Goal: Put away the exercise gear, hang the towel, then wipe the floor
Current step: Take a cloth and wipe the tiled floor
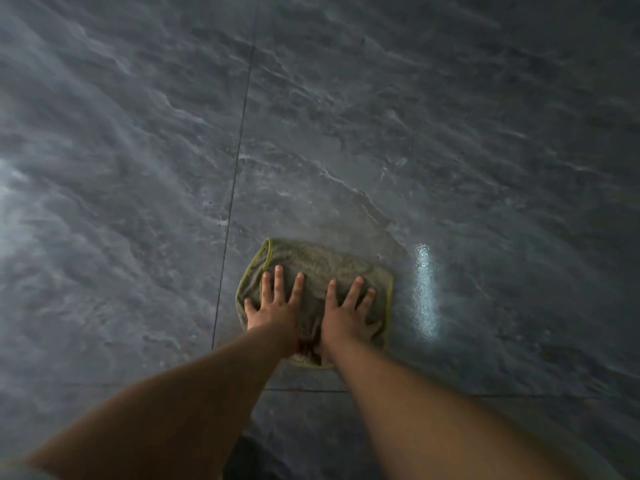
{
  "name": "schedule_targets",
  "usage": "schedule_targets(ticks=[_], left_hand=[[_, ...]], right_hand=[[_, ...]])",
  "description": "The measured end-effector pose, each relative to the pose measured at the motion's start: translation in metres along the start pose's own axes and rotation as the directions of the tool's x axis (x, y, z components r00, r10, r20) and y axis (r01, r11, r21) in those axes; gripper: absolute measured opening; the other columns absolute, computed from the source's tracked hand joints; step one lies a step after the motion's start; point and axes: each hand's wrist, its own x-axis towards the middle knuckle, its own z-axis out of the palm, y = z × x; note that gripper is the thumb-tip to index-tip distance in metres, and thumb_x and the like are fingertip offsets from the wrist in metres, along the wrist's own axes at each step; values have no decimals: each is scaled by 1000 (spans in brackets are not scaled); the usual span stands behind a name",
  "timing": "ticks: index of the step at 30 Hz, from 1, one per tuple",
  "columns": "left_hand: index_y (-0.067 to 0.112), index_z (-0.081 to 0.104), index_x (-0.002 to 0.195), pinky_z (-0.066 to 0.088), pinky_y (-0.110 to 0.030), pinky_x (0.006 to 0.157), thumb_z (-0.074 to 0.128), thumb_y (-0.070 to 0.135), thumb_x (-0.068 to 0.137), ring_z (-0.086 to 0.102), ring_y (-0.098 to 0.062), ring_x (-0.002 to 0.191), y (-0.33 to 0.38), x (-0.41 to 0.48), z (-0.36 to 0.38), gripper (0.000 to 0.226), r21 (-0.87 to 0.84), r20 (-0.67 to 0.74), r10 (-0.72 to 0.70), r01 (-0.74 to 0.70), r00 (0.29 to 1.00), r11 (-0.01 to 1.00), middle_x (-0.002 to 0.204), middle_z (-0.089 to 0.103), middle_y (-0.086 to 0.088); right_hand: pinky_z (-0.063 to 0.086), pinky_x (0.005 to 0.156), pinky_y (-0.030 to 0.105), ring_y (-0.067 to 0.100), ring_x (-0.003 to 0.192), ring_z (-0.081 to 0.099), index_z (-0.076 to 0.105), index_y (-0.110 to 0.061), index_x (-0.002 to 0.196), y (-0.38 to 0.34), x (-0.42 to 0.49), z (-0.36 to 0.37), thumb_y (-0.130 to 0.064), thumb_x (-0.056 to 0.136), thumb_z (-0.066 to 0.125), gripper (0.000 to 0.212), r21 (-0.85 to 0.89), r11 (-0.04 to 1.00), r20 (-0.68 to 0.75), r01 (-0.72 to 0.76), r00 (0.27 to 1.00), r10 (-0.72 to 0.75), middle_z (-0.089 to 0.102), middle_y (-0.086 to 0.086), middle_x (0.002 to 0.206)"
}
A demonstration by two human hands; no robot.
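A grey-green cloth [322, 265] with a yellow-green hem lies flat on the dark grey marble-look floor [381, 133], a little below the middle of the view. My left hand [273, 303] presses flat on the cloth's left half, fingers spread. My right hand [348, 311] lies flat on its right half, fingers also spread. Neither hand grips the cloth; both palms rest on top of it. Both bare forearms reach in from the bottom edge. The near edge of the cloth is bunched between my wrists.
A tile joint [239, 161] runs up the floor just left of the cloth, and a cross joint [304, 389] passes below it. A bright light reflection [426, 289] shines on the floor right of the cloth. The floor looks smeared just beyond the cloth.
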Motion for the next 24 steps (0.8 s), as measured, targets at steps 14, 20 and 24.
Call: schedule_targets(ticks=[14, 20, 24], left_hand=[[29, -33, 149, 11, -73, 113, 81, 57, 72, -31, -38, 145, 13, 11, -10, 141, 12, 15, 29, -29, 999, 1000, 154, -43, -13], [28, -30, 150, 11, -77, 109, 82, 56, 71, -30, -41, 145, 46, 34, -33, 140, 45, 30, 64, -65, 998, 997, 154, -41, -15], [26, -31, 150, 10, -79, 107, 85, 53, 70, -33, -42, 143, 59, 44, -47, 144, 53, 60, 50, -53, 997, 997, 153, -43, -17]], right_hand=[[20, 104, 77, 42, 141, -32, -23, -35, 151, 6, 9, -21, -40, 59, 93, 149, 15, 999, -1, -36, 999, 36, -45, 15, 149], [21, 102, 78, 40, 141, -34, -26, -37, 149, 31, 27, -52, -45, 57, 93, 151, -20, 999, -1, -45, 999, 45, -48, 14, 148], [23, 102, 76, 40, 142, -32, -27, -37, 149, 36, 36, -69, -44, 58, 93, 150, -42, 998, 6, -41, 999, 41, -47, 14, 148]])
